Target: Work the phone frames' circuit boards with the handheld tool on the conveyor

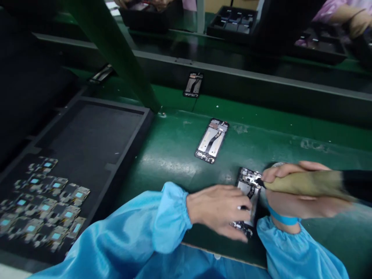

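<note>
Tan and black, the barrel of a powered screwdriver (314, 185) is lying across the right hand (299, 193), whose fingers are closing fully around it, with the thumb resting along the top. Its dark tip is pressing down on the upper end of an open phone frame (247, 190) lying on the green belt (174, 155), just in front of the person. The left hand (217, 211) is lying flat over the lower half of that frame, fingers spread and pinning it down rather than clasping it (nothing is being gripped in this hand). Blue elastic-cuffed sleeves are covering both forearms, and a blue band is circling the right wrist.

Farther up the belt, a second phone frame (212, 140) is lying face-open, well apart from the hands, and a third frame (193, 84) is sitting beyond it near the grey rail. To the left, a dark tray (122, 155) is holding a heap of small metal parts (43, 201) with light-blue squares on them. Across the line, other dark trays (232, 21) are sitting in front of another person's sleeve (343, 11).
</note>
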### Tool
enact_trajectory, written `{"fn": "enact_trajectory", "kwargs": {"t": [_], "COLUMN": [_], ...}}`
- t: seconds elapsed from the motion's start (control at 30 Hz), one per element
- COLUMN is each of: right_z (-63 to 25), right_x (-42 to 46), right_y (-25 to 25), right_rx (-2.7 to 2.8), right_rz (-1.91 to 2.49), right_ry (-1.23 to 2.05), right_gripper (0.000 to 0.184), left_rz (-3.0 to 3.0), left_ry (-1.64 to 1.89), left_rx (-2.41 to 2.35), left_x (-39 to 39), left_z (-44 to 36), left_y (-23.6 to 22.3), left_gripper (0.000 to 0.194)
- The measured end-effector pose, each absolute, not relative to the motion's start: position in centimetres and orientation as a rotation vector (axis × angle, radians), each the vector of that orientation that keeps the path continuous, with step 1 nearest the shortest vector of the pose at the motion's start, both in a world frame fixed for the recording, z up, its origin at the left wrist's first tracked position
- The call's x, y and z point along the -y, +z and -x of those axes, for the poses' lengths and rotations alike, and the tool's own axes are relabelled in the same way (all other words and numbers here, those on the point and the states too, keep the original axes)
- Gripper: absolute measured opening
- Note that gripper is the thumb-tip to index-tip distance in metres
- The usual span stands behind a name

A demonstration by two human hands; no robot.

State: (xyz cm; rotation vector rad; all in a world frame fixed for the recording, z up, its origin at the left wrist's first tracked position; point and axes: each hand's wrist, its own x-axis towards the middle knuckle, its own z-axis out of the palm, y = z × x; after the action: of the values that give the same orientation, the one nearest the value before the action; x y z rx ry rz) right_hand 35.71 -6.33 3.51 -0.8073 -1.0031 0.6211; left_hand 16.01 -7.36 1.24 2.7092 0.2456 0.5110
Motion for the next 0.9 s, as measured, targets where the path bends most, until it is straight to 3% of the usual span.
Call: {"fn": "enact_trajectory", "kwargs": {"t": [0.1,0.23,0.37,0.53,0.77,0.9], "right_z": [-38.4,-40.2,-39.6,-39.8,-40.3,-40.9], "right_x": [5.8,5.4,5.3,5.4,4.8,5.0], "right_y": [4.1,4.0,3.9,3.6,2.7,2.6], "right_rx": [0.926,0.849,0.833,0.854,0.878,0.842], "right_rz": [0.858,0.949,1.019,1.019,1.008,1.001], "right_ry": [0.411,0.426,0.444,0.435,0.441,0.445], "right_gripper": [0.052,0.06,0.061,0.059,0.056,0.061], "left_rz": [-2.783,-2.84,-2.774,-2.726,-2.838,-2.716], "left_ry": [0.423,0.442,0.45,0.581,0.509,0.555], "left_rx": [-0.26,-0.707,-1.269,-1.231,-1.002,-1.441], "left_x": [7.2,2.5,-3.1,-5.2,0.8,3.5], "left_z": [-16.9,-19.8,-24.0,-26.2,-20.3,-14.5], "left_y": [1.2,0.7,0.3,-0.9,-0.7,0.6], "left_gripper": [0.031,0.02,0.038,0.045,0.045,0.039]}}
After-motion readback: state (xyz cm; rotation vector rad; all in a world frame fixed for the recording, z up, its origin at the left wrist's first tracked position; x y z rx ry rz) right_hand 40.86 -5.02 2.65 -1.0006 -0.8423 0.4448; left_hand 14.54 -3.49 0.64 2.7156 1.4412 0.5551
